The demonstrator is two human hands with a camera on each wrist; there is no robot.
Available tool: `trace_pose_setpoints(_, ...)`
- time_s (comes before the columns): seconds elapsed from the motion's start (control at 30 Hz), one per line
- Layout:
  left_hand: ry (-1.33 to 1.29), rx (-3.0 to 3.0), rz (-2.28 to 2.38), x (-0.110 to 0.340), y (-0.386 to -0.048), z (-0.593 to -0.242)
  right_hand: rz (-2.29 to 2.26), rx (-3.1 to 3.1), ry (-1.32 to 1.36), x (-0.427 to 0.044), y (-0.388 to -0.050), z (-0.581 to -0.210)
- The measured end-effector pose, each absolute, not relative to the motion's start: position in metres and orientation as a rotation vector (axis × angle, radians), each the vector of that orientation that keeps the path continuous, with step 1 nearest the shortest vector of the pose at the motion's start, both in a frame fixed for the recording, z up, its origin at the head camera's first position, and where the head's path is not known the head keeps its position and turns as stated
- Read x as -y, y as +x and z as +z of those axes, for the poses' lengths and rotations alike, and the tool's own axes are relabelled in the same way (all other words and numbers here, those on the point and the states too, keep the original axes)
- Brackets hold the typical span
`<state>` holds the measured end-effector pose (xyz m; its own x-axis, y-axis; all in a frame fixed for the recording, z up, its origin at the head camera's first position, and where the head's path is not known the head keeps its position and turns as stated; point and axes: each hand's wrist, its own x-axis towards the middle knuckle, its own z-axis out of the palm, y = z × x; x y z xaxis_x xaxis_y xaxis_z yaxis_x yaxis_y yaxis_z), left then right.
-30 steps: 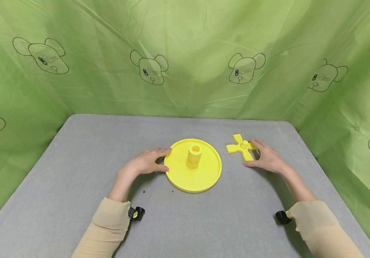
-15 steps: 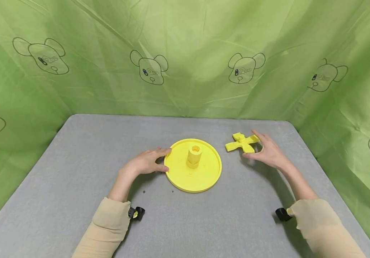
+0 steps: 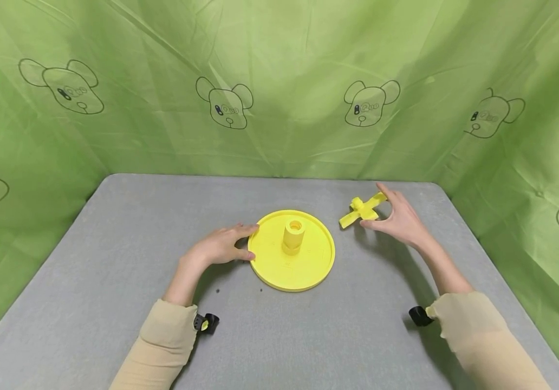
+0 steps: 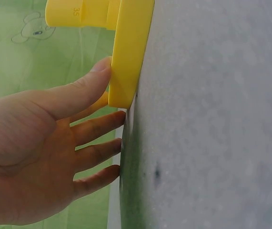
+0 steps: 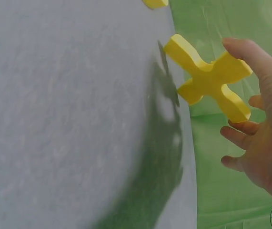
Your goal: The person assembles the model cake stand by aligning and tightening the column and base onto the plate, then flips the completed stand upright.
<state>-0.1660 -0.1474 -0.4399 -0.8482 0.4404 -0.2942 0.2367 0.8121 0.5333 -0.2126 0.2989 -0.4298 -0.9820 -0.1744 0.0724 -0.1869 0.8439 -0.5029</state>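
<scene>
A yellow round disc (image 3: 277,273) with a raised rim lies on the table, and a hollow upright post (image 3: 294,235) rises from its middle. At its left edge, my left hand (image 3: 222,245) touches the rim with thumb and index finger, the other fingers stretched out towards the tabletop in the left wrist view. To the right of the disc, my right hand (image 3: 402,221) pinches a yellow four-armed cross piece (image 5: 209,82) by two of its arms, between thumb and fingers. The piece is held tilted above the table, its central knob (image 3: 357,203) facing left.
The grey table (image 3: 348,330) is enclosed by green cloth curtains (image 3: 289,146) at the back and sides. Two small dark specks lie near the disc's front left. Each wrist carries a black camera (image 3: 208,323).
My right hand has lifted the cross piece off the table and tipped it so its knob turns leftward. The left hand and the disc have stayed in place.
</scene>
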Motion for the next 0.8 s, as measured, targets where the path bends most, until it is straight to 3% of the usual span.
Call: trace_pose_setpoints(0.8,0.485,-2.585,0.676,0.147,-0.166,-0.440,1.693,2.628,0.202,-0.256,-0.201,-0.396)
